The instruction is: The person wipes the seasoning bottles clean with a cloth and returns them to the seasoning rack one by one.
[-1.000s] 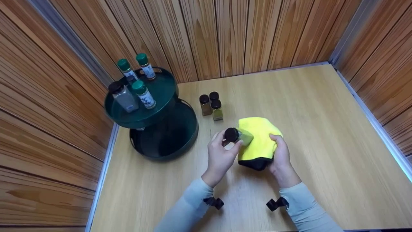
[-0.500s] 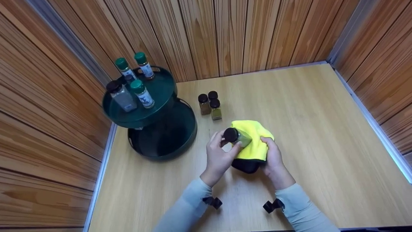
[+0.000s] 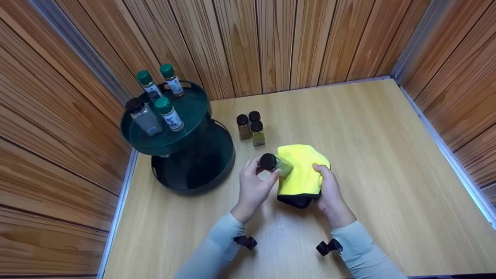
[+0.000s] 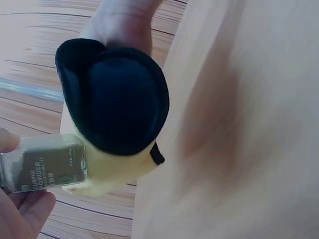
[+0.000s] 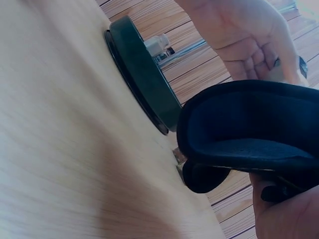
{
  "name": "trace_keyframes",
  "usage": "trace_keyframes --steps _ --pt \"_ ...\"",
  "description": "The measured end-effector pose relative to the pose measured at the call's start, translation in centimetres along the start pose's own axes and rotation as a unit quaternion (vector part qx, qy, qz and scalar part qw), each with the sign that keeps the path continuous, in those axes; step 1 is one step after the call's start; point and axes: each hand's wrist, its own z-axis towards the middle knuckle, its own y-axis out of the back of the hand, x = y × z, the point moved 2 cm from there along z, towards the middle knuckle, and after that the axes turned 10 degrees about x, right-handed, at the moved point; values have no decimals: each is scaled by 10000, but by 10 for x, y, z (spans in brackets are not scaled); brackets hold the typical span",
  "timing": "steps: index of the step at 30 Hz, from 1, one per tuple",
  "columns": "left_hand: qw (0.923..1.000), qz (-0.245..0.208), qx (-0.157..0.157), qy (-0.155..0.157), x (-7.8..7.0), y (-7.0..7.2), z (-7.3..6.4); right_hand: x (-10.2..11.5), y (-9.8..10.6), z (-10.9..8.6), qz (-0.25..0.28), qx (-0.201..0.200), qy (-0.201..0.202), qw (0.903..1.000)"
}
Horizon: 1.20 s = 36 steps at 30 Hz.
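My left hand (image 3: 252, 188) pinches a jar of cumin powder (image 4: 52, 163) between thumb and fingers. The jar lies tilted, dark cap (image 3: 268, 161) to the left, its base end against a yellow cloth (image 3: 300, 166). My right hand (image 3: 331, 195) grips that cloth from the right, thumb on top. The cloth's dark underside (image 4: 122, 102) shows in the left wrist view, bunched into a hollow. In the right wrist view this dark side (image 5: 244, 124) hides part of both hands. Both hands are above the table.
Left of the hands stands a two-tier dark green turntable rack (image 3: 193, 166). Its upper tier bears several bottles, including a green-capped bottle (image 3: 169, 114) and a large dark-capped jar (image 3: 144, 116). Three small dark-capped jars (image 3: 257, 133) stand behind the hands. Wood-panelled walls (image 3: 248, 46) enclose the table.
The cloth and my right hand first shift left. My left hand then moves a little left with the cumin jar. Both holds stay the same, and the head view shifts slightly.
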Motion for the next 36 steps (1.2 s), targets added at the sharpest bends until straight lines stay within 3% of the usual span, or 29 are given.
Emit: trace_keyframes --steps 10,17,21,29,36 --pt "9972 82 243 709 13 43 0 0 5 -1 -346 -255 254 9988" --pt "9963 13 -122 846 24 74 -8 5 7 -3 -461 -234 214 9984" --pt "9934 274 -312 1072 30 90 -14 7 7 -5 -495 -202 146 9985" --pt "9906 384 -625 1154 33 116 -18 7 5 -6 -632 146 278 9975" --pt "9878 508 -819 1226 38 138 -18 10 7 -8 -638 -26 302 9975"
